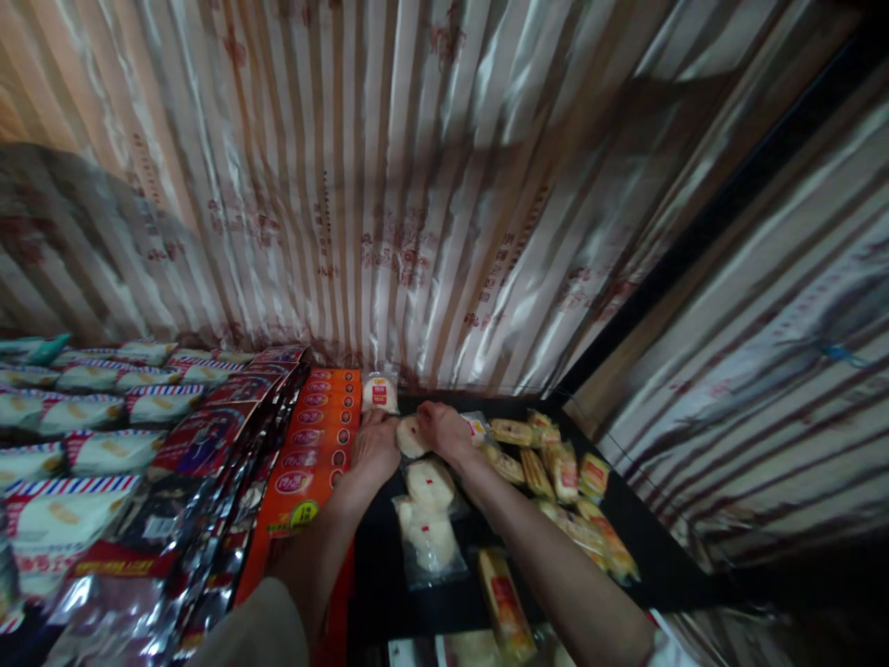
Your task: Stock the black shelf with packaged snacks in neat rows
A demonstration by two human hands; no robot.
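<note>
Head view: orange packets (overlapping) border the left hand.

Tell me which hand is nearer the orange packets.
Left. The left hand is at the right-hand edge of the orange packets; the right hand is farther right, beyond the round pale item.

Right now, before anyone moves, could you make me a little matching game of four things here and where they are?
1. White packets with red-and-blue edges
2. Pale packs with small red marks
3. Orange packets
4. Striped sheeting

A. Hanging at the back
B. Partly hidden by the left forearm
C. Lying farthest left
D. Between the left and right forearms

Pairs: 1-C, 2-D, 3-B, 4-A
</note>
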